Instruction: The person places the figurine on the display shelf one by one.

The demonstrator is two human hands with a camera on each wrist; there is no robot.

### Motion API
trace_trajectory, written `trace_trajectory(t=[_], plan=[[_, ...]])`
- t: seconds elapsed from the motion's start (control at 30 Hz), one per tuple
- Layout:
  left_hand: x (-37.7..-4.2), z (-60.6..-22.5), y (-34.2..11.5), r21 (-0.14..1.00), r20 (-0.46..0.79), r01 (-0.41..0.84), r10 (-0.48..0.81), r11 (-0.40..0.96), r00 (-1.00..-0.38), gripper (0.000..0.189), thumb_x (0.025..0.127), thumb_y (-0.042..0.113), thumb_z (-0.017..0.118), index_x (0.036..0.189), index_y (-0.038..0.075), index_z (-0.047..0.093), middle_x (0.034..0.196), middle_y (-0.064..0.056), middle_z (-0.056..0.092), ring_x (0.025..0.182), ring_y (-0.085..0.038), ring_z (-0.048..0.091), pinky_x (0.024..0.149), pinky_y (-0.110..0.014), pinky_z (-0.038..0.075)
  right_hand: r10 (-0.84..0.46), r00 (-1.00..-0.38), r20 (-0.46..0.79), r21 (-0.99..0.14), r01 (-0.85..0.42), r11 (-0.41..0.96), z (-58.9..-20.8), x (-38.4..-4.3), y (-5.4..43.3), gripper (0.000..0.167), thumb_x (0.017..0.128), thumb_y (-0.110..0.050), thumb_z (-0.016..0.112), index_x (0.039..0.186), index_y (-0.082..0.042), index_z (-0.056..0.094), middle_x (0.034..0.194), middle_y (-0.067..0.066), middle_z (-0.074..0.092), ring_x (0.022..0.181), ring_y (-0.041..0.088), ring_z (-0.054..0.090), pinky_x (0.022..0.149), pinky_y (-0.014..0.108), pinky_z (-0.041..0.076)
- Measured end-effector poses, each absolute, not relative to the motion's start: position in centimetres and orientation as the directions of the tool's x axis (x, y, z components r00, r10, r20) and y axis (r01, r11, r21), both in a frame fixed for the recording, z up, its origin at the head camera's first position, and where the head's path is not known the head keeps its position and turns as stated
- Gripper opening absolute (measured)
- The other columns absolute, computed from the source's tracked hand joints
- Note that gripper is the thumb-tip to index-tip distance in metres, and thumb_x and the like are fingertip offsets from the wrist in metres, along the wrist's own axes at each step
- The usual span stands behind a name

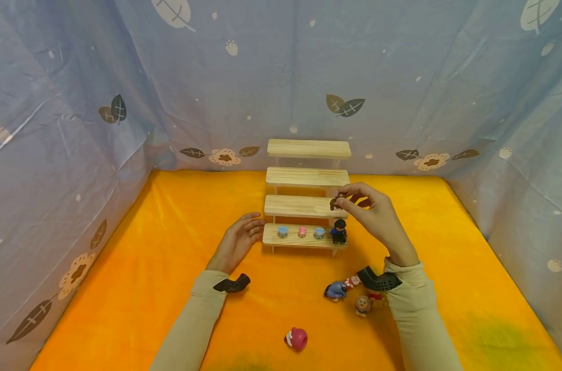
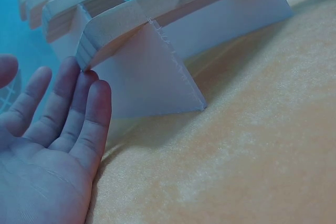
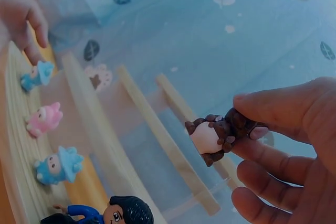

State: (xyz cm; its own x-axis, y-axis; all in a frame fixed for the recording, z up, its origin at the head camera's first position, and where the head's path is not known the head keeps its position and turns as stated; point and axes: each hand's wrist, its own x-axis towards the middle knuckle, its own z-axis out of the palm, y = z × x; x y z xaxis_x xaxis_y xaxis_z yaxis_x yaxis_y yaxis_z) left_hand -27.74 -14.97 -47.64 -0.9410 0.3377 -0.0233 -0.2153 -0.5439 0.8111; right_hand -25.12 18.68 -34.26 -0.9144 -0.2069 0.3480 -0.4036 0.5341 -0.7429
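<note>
My right hand (image 1: pixel 374 211) pinches a small dark brown figurine (image 3: pixel 215 136) with a pale belly between thumb and fingertips, over the right end of the second step up of a wooden tiered shelf (image 1: pixel 304 176). On the lowest step stand a blue figurine (image 1: pixel 282 232), a pink figurine (image 1: pixel 302 232), another blue figurine (image 1: pixel 319 233) and a black-haired toy figure (image 1: pixel 339 232) in blue. My left hand (image 1: pixel 240 238) is at the left end of that step, fingers extended, fingertips right at the board's corner in the left wrist view.
Below the right forearm lie a blue-grey figurine (image 1: pixel 335 291), a red-and-pink figurine (image 1: pixel 352 282) and a brownish figurine (image 1: pixel 363 306), with something red partly hidden by the sleeve. A dark pink toy (image 1: pixel 297 339) lies nearer on the orange cloth (image 1: pixel 193 206). Patterned curtains (image 1: pixel 281 77) enclose the back and sides.
</note>
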Motion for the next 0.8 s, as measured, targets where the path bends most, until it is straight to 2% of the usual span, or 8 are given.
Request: trace_trajectory(t=[0.4, 0.8], plan=[[-27.7, -47.7, -15.0, 0.809, -0.02, -0.209, 0.329, -0.549, -0.944, 0.034, 0.112, 0.027, 0.037, 0.135, 0.005, 0.048, 0.123, -0.008, 0.06, 0.107, -0.017, 0.061, 0.092, -0.028, 0.052, -0.148, -0.935, 0.322, -0.768, -0.349, 0.536, -34.6, -25.7, 18.8, 0.028, 0.1, -0.03, 0.065, 0.123, -0.014, 0.068, 0.117, 0.007, 0.068, 0.098, 0.009, 0.055, 0.088, 0.03, 0.046], [-27.7, -47.8, -15.0, 0.817, -0.012, -0.202, 0.334, -0.541, -0.943, 0.041, 0.111, 0.028, 0.037, 0.142, 0.002, 0.043, 0.124, -0.008, 0.059, 0.11, -0.017, 0.06, 0.095, -0.028, 0.052, -0.111, -0.939, 0.325, -0.783, -0.333, 0.525, -35.7, -26.7, 18.9, 0.04, 0.099, -0.021, 0.067, 0.135, -0.006, 0.059, 0.117, 0.015, 0.067, 0.094, 0.006, 0.055, 0.083, 0.02, 0.047]])
